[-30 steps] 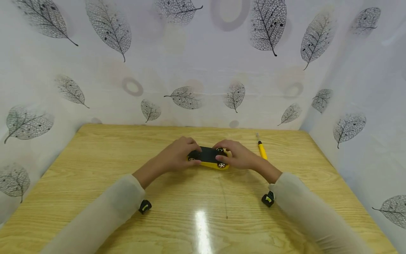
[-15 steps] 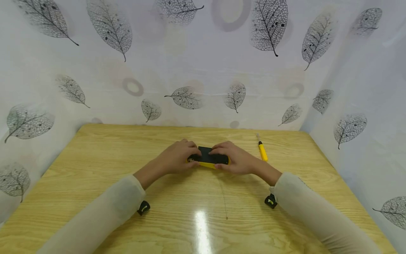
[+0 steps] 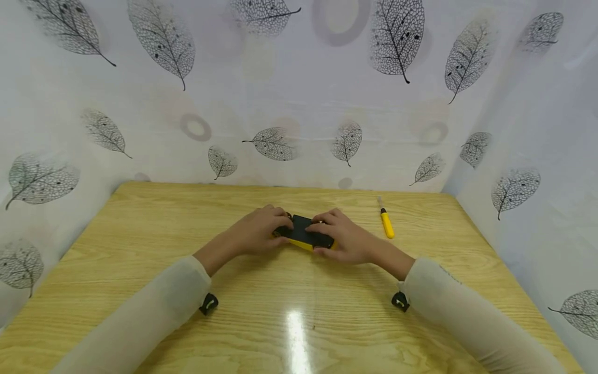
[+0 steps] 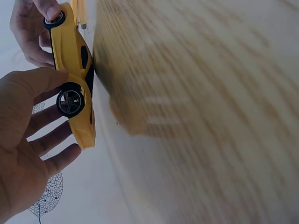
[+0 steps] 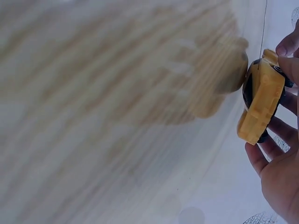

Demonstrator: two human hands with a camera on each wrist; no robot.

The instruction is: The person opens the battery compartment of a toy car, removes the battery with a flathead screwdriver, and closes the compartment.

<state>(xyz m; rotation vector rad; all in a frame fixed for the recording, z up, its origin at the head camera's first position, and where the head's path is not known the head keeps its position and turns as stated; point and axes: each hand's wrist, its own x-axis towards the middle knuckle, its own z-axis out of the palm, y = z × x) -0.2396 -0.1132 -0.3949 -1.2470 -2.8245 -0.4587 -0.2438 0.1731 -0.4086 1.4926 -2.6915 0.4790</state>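
Note:
A yellow toy car (image 3: 302, 244) is turned over, so its black underside (image 3: 301, 228) faces up between my two hands. My left hand (image 3: 259, 231) grips its left end, the thumb on the near side and fingers across the underside. Close up in the left wrist view, the left hand (image 4: 23, 135) has its thumb by a black wheel (image 4: 70, 100). My right hand (image 3: 348, 239) holds the other end, fingertips on the black underside. In the right wrist view the right hand (image 5: 280, 182) curls round the car's yellow end (image 5: 264, 102); part of the hand is cut off.
A screwdriver (image 3: 386, 223) with a yellow handle lies to the right of the right hand. The wooden table (image 3: 163, 218) meets a leaf-patterned cloth (image 3: 299, 93) at its back edge. A thin dark line (image 5: 264, 28) runs in front of the car; what it is, I cannot tell.
My right hand has shifted its fingers from around the wheels onto the underside and come slightly nearer. The car's right end has swung towards me. The left hand keeps its hold.

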